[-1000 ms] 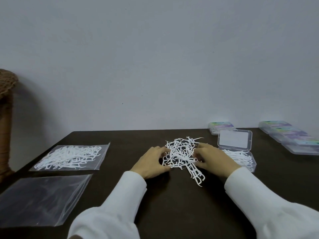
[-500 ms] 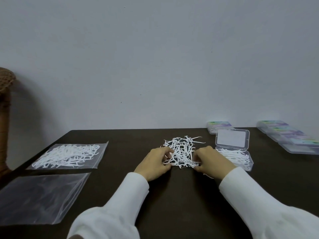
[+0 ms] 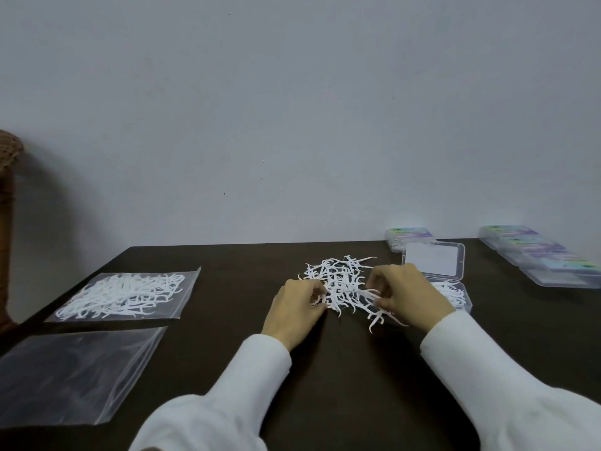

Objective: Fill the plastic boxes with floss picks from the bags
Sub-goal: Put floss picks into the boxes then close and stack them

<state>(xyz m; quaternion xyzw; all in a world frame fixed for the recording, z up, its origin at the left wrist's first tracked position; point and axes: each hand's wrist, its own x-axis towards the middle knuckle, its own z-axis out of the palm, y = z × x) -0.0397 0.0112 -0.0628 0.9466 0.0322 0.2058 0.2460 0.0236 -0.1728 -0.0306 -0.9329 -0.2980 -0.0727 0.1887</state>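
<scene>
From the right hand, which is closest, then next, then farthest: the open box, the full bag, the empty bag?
1. Open box, just beyond the right hand.
2. Full bag, far left of the table.
3. Empty bag, near left corner; close to the full bag's distance.

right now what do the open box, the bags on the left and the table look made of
Open box: clear hard plastic, glossy; picks show through its base.
Full bag and empty bag: thin clear plastic film, with sheen and creases.
Table: dark brown, matte, perhaps wood or laminate; can't tell.
</scene>
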